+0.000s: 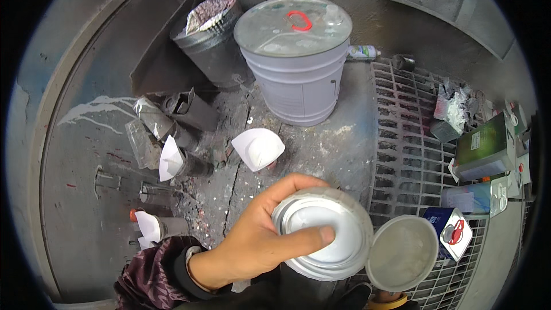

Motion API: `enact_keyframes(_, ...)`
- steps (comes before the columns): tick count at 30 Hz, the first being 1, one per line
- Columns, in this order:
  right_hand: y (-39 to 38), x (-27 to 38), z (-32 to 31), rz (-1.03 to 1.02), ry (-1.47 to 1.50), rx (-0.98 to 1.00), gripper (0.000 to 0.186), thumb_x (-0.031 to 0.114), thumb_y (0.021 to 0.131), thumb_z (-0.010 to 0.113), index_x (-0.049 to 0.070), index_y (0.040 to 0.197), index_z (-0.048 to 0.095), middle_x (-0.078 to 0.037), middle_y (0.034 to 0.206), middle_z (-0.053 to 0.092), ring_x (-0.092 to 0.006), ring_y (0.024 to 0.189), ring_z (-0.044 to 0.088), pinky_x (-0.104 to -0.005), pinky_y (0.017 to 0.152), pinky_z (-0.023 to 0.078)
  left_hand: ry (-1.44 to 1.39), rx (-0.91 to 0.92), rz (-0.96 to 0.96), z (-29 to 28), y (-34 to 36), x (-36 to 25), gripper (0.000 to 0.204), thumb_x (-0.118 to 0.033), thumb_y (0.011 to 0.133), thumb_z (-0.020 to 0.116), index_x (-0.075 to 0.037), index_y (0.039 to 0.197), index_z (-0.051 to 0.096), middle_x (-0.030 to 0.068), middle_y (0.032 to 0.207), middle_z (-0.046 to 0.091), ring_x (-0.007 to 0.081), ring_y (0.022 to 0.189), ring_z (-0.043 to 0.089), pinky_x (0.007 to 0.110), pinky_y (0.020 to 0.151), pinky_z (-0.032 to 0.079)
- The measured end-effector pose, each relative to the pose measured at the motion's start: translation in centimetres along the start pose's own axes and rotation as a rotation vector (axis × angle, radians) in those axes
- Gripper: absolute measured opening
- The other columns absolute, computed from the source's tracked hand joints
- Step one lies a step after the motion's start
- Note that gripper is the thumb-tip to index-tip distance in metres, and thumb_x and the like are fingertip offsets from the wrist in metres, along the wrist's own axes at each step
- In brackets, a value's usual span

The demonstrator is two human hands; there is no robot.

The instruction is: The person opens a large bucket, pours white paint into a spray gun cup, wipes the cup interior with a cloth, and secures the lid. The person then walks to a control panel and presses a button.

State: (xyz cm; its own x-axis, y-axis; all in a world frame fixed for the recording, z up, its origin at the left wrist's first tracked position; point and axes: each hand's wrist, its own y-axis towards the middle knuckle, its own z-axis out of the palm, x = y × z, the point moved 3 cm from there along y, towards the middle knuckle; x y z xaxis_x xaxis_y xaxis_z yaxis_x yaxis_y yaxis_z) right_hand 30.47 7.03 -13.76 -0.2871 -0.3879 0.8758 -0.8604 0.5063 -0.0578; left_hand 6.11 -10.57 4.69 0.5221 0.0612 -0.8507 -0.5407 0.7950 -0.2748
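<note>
A round paint can [324, 218] with a pale rim and a white recessed top tilts in my left hand [264, 238]. The thumb lies across that top and the fingers curl round the far side. Beside it, with the rims touching or nearly so, is a round plastic cup [404, 255] with a greyish, smeared inside. Just below the cup a small part of my right hand [385, 297] shows above a yellow wristband; it seems to support the cup from underneath, its fingers mostly hidden.
Ahead stands a large white metal drum [298, 80] with a red handle on its lid. Paper cone strainers [258, 148] sit in cups on the paint-spattered floor. A dark waste bucket [215, 46] leans behind. Rectangular tins [487, 146] line the metal grating [396, 155] at right.
</note>
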Motion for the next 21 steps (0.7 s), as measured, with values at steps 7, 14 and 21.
enact_keyframes(7, -0.1, -0.3, -0.1, -0.014, -0.018, -0.012, 0.067, 0.029, 0.076, 0.084, 0.001, 0.133, 0.063, -0.022, 0.109, 0.071, -0.0382, 0.095, 0.074, -0.0434, 0.083, 0.06, 0.225, -0.014, 0.135, 0.1, -0.3, -1.3, 0.029, -0.004, 0.094, 0.074, -0.002, 0.122, 0.064, 0.0036, 0.116, 0.071, 0.0096, 0.107, 0.065, 0.028, 0.093, 0.053)
enact_keyframes(14, -0.2, 0.0, 0.2, -0.004, -0.026, -0.017, 0.067, 0.03, 0.077, 0.085, 0.001, 0.133, 0.063, -0.022, 0.11, 0.071, -0.0379, 0.096, 0.074, -0.0434, 0.083, 0.06, 0.225, -0.163, 0.031, 0.4, -0.6, -2.0, 0.029, 0.001, 0.087, 0.072, -0.001, 0.114, 0.064, 0.0062, 0.107, 0.07, 0.0118, 0.097, 0.065, 0.03, 0.087, 0.051)
enact_keyframes(21, -0.6, 0.1, 0.1, 0.006, -0.035, -0.02, 0.067, 0.03, 0.077, 0.085, 0.002, 0.134, 0.063, -0.022, 0.11, 0.071, -0.0377, 0.096, 0.074, -0.0434, 0.083, 0.06, 0.184, -0.19, 0.005, 0.5, -0.9, -2.2, 0.031, 0.001, 0.085, 0.072, 0.0, 0.115, 0.063, 0.0076, 0.106, 0.07, 0.0129, 0.096, 0.066, 0.03, 0.086, 0.052)
